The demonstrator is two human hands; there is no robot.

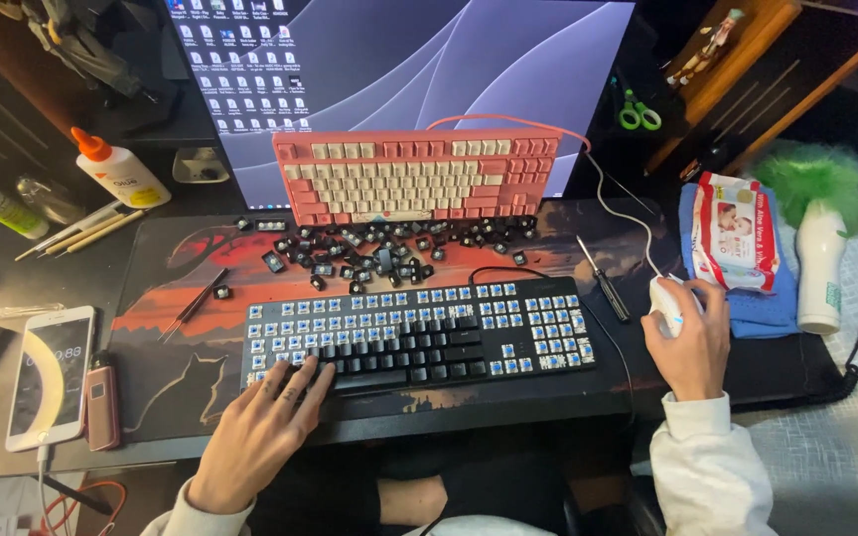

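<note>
Down at 7 o'clock, the left hand [262,429] lies flat, fingers spread and released, on the bottom-left corner of the black keyboard [417,335], which shows many bare blue switches. At 3 o'clock, the right hand [689,340] cups a white mouse [665,303], fingers curled over it. Loose black keycaps [379,250] lie scattered at 12 o'clock of the black keyboard, below a pink keyboard [417,176] propped against the monitor [419,60]. A screwdriver [603,279] lies between keyboard and mouse.

You're at a home PC desk: big monitor [399,69] top centre, two keyboards, black [419,333] and pink [414,177], on a desk mat [171,288], glue bottle [119,169] upper left.
</note>
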